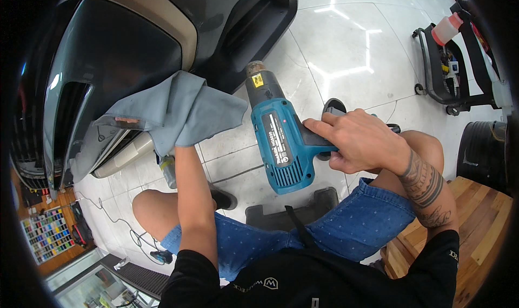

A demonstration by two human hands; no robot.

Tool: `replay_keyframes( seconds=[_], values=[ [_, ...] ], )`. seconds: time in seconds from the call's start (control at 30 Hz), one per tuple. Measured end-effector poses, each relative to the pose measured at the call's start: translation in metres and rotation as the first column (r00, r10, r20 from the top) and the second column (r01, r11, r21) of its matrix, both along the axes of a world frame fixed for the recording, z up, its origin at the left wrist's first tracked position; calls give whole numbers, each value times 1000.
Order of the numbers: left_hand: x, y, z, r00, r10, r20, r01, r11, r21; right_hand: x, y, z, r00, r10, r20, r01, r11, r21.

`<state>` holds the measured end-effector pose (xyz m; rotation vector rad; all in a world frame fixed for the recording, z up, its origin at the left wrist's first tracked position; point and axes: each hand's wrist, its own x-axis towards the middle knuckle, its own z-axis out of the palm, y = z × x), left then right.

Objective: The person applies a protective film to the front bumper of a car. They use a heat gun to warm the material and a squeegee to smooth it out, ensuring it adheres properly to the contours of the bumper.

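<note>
My right hand [354, 140] grips the handle of a teal and black heat gun [278, 140], fingers wrapped round it. The gun's metal nozzle [255, 67] points away from me, near the dark lower edge of a car bumper. My left hand is mostly hidden under a grey cloth [197, 111]; only the wrist and what look like fingertips [127, 120] show. The cloth drapes over that hand and hangs toward the heat gun, against the glossy dark grey bumper [130, 43] and beside a loose-looking light trim edge [127, 155].
A wheeled black cart [448, 86] with a pink-red spray bottle [447, 29] stands at the far right. A wooden surface [459, 238] lies by my right side. On the tiled floor are a bottle [168, 172], a cable [116, 216] and a black object [292, 205] between my legs.
</note>
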<state>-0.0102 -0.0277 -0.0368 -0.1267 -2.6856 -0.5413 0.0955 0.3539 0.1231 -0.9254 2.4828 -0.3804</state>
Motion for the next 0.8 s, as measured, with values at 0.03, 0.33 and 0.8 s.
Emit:
replay_keyframes(
  seconds=[0.03,0.33,0.8],
  values=[
    [0,0,1,1000,-3,4,3,1000,-2,0,2,0,1000,-14,3,14,1000,-4],
    [4,-4,12,1000,-7,23,7,1000,-4,6,10,-5,999,3,-43,-5,998,-69],
    [-1,44,93,921,104,-374,-96,995,42,9,11,-3,999,22,-42,-25,997,-67]
  ],
)
